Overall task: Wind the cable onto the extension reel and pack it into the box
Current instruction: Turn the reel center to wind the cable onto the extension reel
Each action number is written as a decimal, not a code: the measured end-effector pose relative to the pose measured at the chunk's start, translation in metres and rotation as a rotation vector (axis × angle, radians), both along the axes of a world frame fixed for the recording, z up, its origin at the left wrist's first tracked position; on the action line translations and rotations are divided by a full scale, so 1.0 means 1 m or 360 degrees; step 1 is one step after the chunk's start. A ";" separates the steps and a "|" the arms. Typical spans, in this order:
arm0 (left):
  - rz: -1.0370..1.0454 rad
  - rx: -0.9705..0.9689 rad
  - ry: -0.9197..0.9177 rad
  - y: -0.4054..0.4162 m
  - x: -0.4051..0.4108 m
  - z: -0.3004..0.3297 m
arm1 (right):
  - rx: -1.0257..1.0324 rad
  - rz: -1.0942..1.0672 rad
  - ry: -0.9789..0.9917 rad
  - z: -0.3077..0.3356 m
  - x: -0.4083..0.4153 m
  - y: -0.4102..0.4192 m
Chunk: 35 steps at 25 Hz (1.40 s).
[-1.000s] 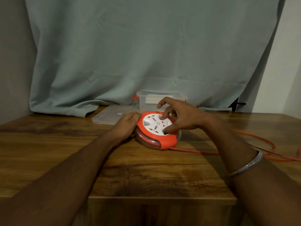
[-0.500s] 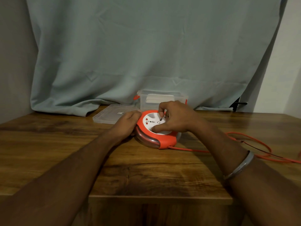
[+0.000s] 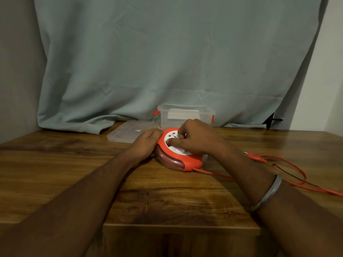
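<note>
Orange reel lies flat on our wooden table; our left hand grips its left edge, our right hand curls fingers onto its white top. Cable trails rightward of them; the clear box stands just beyond.

A home corner – wooden table, draped curtain.
</note>
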<state>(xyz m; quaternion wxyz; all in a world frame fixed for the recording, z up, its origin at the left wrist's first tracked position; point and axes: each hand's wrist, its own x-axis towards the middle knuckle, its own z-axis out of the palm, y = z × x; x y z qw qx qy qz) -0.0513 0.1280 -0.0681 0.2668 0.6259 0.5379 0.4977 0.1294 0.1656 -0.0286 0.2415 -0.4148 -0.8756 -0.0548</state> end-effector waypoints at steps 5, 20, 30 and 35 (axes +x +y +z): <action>0.0020 -0.0007 0.0031 -0.002 0.002 0.000 | -0.0341 0.0333 0.0176 0.016 0.024 0.008; 0.0018 0.0017 0.0022 -0.004 0.004 0.000 | -0.0481 0.0301 0.0077 0.016 0.040 0.010; 0.0014 -0.0006 0.0029 0.003 0.001 -0.003 | -0.0191 0.0064 -0.0099 0.009 0.020 0.004; -0.0007 -0.0016 0.0032 0.002 0.002 -0.002 | -0.0166 0.0151 -0.0051 0.004 0.009 0.002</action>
